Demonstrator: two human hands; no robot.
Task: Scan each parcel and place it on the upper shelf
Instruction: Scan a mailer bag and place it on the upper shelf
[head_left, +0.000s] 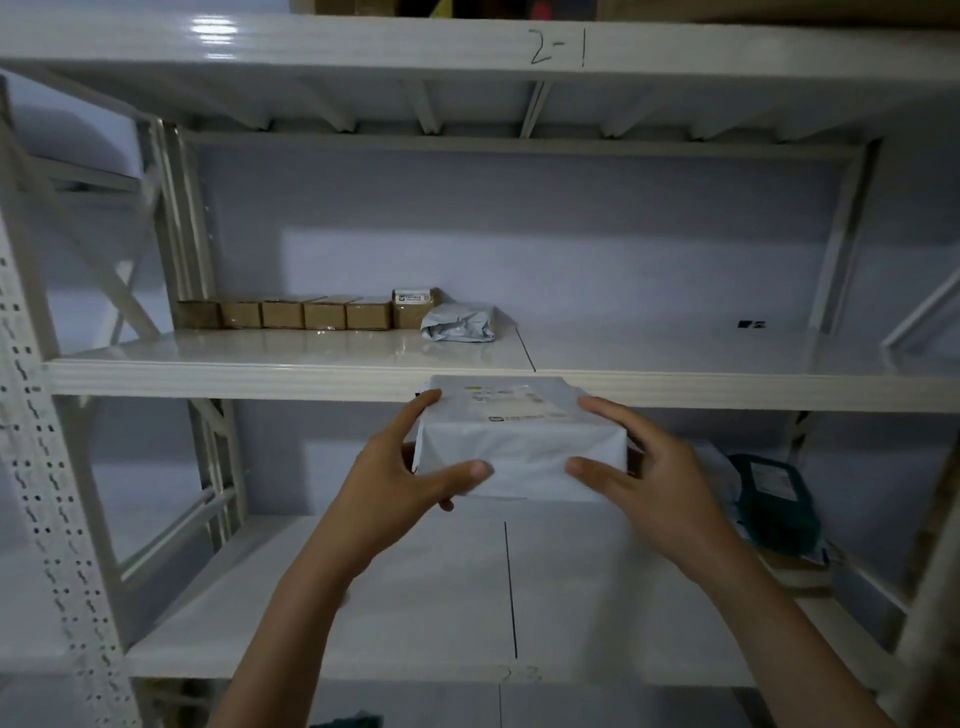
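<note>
White steel rack (31, 467), upper shelf (260, 376) under the beam marked "2-1". Back of that shelf: row of brown cartons (306, 313), crumpled grey mailer (460, 323) at its right end. Grey poly-wrapped parcel (519, 447) is held just in front of and slightly below the shelf's front lip, label face up, long axis left-right, parallel to the edge. Left hand (405, 467) and right hand (644, 483) clamp its two ends, thumbs on the near face, fingers curled round it. Risks: far edge likely catches the lip if not lifted higher; slick wrap may slip; pushed deep, it could hit the mailer
</note>
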